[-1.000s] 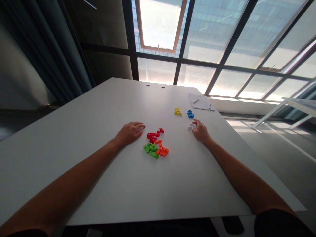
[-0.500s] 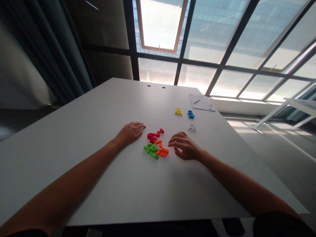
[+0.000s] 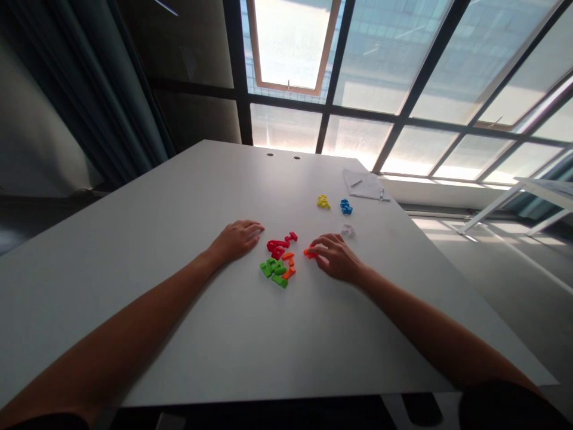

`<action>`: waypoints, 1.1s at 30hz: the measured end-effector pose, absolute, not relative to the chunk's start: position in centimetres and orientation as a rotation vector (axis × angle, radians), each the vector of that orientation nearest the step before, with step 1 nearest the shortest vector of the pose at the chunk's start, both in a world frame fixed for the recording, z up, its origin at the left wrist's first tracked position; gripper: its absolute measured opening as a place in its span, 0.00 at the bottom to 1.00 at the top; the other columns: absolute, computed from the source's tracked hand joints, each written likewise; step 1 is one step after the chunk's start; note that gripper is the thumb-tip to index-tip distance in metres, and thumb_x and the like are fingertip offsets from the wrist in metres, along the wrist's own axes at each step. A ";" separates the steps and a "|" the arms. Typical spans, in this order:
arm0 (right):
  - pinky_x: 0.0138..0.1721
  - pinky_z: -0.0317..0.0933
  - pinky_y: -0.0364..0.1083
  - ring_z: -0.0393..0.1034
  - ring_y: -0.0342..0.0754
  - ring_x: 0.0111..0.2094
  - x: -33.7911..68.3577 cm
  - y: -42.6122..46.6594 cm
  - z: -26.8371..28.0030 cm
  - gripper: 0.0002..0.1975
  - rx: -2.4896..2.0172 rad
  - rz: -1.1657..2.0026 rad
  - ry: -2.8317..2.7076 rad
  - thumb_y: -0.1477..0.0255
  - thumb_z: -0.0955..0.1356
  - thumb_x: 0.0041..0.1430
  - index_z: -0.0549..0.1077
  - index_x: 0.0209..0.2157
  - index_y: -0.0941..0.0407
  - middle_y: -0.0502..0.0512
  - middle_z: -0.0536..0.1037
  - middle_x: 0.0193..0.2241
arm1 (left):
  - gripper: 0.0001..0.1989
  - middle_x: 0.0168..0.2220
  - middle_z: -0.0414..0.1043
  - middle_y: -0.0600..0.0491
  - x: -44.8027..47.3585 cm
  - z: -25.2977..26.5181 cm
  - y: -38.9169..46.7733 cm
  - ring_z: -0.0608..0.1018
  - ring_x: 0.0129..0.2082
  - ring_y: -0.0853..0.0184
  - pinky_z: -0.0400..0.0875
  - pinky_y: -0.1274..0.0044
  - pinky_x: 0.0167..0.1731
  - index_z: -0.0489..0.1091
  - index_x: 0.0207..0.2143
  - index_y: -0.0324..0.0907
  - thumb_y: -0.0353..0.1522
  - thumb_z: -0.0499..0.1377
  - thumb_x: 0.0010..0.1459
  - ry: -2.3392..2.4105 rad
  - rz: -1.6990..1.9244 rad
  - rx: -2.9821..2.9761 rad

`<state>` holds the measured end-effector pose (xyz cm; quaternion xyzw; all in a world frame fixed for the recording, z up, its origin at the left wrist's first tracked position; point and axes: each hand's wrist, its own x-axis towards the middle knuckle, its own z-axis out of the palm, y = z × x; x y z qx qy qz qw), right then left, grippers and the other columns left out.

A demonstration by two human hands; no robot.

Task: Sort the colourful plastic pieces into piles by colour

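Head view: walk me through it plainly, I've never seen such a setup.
No machine here: these are a person's bare left hand and right hand, seen by a camera worn on the head that looks forward and down. On the table, red pieces, green pieces and orange pieces lie between the hands. Beyond the right hand are pale pieces, yellow pieces and blue pieces, then paper. The right hand's fingers hold an orange piece; the left hand rests near the red pieces, nothing visible in it.
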<state>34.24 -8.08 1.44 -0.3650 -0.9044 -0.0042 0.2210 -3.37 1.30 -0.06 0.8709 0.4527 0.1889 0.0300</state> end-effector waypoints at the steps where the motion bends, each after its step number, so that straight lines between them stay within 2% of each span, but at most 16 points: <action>1: 0.61 0.64 0.61 0.74 0.59 0.56 34.4 -7.8 1.2 0.16 -1.092 -0.046 -2.471 0.74 0.68 0.72 0.83 0.55 0.49 0.60 0.83 0.54 | 0.22 0.64 0.79 0.46 -3.4 -0.1 1.3 0.79 0.62 0.52 0.73 0.57 0.64 0.81 0.59 0.50 0.39 0.53 0.70 1.394 0.578 2.687; 4: 0.64 0.62 0.66 0.71 0.65 0.61 34.6 -7.1 0.5 0.20 -1.299 -0.111 -2.415 0.72 0.67 0.72 0.81 0.61 0.51 0.64 0.81 0.59 | 0.22 0.64 0.78 0.46 -3.4 -0.1 1.4 0.78 0.62 0.52 0.72 0.57 0.65 0.80 0.59 0.49 0.39 0.53 0.71 1.391 0.560 2.699; 6: 0.68 0.58 0.68 0.65 0.68 0.68 34.7 -6.9 0.0 0.25 -1.385 -0.118 -2.396 0.71 0.67 0.72 0.76 0.68 0.53 0.66 0.77 0.65 | 0.22 0.64 0.78 0.47 -3.4 -0.2 1.5 0.78 0.63 0.52 0.72 0.57 0.65 0.80 0.59 0.49 0.39 0.53 0.70 1.388 0.560 2.702; 9: 0.72 0.52 0.68 0.57 0.69 0.74 34.6 -6.8 -0.4 0.33 -1.444 -0.111 -2.362 0.70 0.67 0.71 0.65 0.75 0.55 0.67 0.69 0.72 | 0.21 0.64 0.79 0.47 -3.4 -0.2 1.5 0.78 0.62 0.53 0.72 0.58 0.65 0.80 0.59 0.50 0.38 0.53 0.70 1.381 0.571 2.698; 11: 0.73 0.51 0.68 0.56 0.69 0.75 34.6 -6.8 -0.4 0.37 -1.441 -0.114 -2.332 0.70 0.68 0.69 0.62 0.77 0.57 0.69 0.66 0.74 | 0.21 0.64 0.79 0.47 -3.4 -0.1 1.4 0.78 0.62 0.53 0.72 0.58 0.65 0.80 0.59 0.51 0.39 0.53 0.70 1.381 0.566 2.698; 14: 0.70 0.55 0.67 0.62 0.68 0.71 34.6 -6.9 -0.1 0.34 -1.378 -0.130 -2.295 0.70 0.69 0.67 0.66 0.73 0.57 0.71 0.71 0.70 | 0.22 0.64 0.78 0.47 -3.4 -0.1 1.4 0.78 0.62 0.52 0.72 0.57 0.65 0.80 0.59 0.51 0.39 0.53 0.70 1.389 0.556 2.696; 18: 0.63 0.61 0.63 0.71 0.63 0.60 34.3 -7.3 0.6 0.16 -1.238 -0.137 -2.335 0.72 0.68 0.68 0.79 0.55 0.54 0.65 0.82 0.54 | 0.22 0.65 0.78 0.47 -3.4 -0.1 1.4 0.78 0.62 0.52 0.72 0.57 0.65 0.80 0.59 0.50 0.40 0.53 0.70 1.393 0.554 2.696; 21: 0.60 0.62 0.61 0.72 0.62 0.56 34.2 -7.4 0.8 0.09 -1.190 -0.120 -2.372 0.74 0.69 0.67 0.81 0.45 0.52 0.62 0.84 0.48 | 0.22 0.65 0.78 0.47 -3.4 -0.2 1.4 0.78 0.62 0.52 0.72 0.57 0.64 0.80 0.59 0.51 0.40 0.52 0.70 1.400 0.556 2.700; 26: 0.58 0.62 0.59 0.73 0.60 0.52 34.7 -7.2 0.9 0.13 -1.269 -0.117 -2.327 0.77 0.68 0.66 0.83 0.46 0.52 0.60 0.85 0.45 | 0.22 0.64 0.79 0.47 -3.4 -0.2 1.4 0.79 0.62 0.52 0.73 0.57 0.64 0.80 0.59 0.51 0.39 0.53 0.70 1.398 0.579 2.693; 33: 0.59 0.61 0.60 0.74 0.59 0.50 35.2 -6.6 0.6 0.11 -1.378 -0.162 -2.260 0.71 0.69 0.70 0.85 0.47 0.51 0.59 0.87 0.42 | 0.22 0.64 0.79 0.47 -3.4 -0.2 1.5 0.79 0.62 0.52 0.73 0.57 0.64 0.80 0.59 0.51 0.39 0.53 0.70 1.391 0.576 2.700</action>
